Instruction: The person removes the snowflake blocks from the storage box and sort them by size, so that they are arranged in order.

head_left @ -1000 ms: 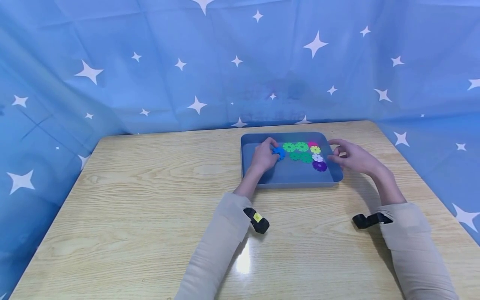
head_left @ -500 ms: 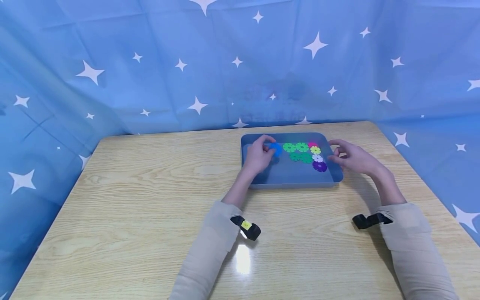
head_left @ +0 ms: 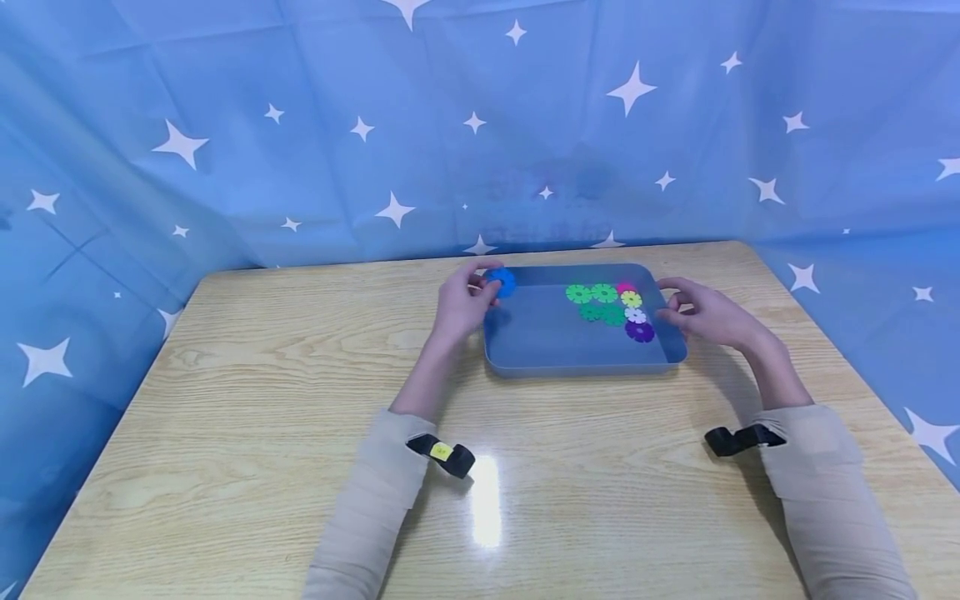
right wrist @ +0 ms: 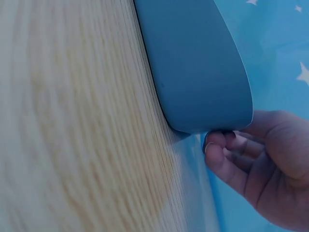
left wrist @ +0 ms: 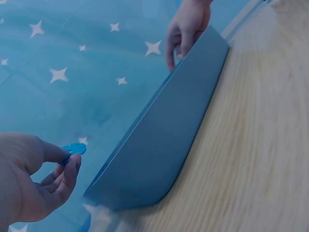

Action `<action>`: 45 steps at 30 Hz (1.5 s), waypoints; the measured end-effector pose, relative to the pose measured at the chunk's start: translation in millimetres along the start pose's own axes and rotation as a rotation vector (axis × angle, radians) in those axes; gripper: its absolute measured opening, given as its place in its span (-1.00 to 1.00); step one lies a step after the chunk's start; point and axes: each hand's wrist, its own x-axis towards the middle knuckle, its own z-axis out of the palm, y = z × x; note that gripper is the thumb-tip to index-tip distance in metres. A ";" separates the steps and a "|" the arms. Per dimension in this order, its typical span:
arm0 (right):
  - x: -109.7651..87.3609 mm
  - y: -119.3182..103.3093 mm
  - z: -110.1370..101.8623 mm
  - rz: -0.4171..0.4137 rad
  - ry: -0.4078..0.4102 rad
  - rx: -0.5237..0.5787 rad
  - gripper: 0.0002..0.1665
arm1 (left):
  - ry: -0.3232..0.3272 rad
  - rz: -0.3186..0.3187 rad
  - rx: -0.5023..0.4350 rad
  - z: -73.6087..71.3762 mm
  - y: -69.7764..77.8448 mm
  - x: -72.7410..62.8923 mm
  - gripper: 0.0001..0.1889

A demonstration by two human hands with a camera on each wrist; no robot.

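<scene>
My left hand (head_left: pixel 459 307) pinches a blue snowflake disc (head_left: pixel 505 282) between thumb and fingers, above the left rim of a shallow grey-blue tray (head_left: pixel 555 354). The left wrist view shows this blue disc raised beside the tray's end. At the opposite end my right hand (head_left: pixel 708 313) grips the tray's right wall, fingers against its outside in the right wrist view. Inside lie two light green discs (head_left: pixel 578 294), overlapping darker green discs (head_left: pixel 612 316), a yellow disc (head_left: pixel 631 299), a white disc (head_left: pixel 635 316), a purple disc (head_left: pixel 640 332) and a partly covered pink disc (head_left: pixel 625 288).
The tray stands near the back edge of a wood-grain table (head_left: pixel 247 417). Behind the table hangs a blue curtain (head_left: pixel 420 158) with white stars. A black wrist camera (head_left: pixel 442 454) sits on the left sleeve, another black wrist camera (head_left: pixel 742 440) on the right.
My left hand has lifted the blue disc from beside the green ones and carried it left to the tray's left rim. The right hand has stayed in place.
</scene>
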 end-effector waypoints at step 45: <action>-0.3 -1.5 1.8 0.022 0.008 -0.003 -0.33 | -0.004 -0.223 0.219 -51.3 -48.9 6.5 -0.68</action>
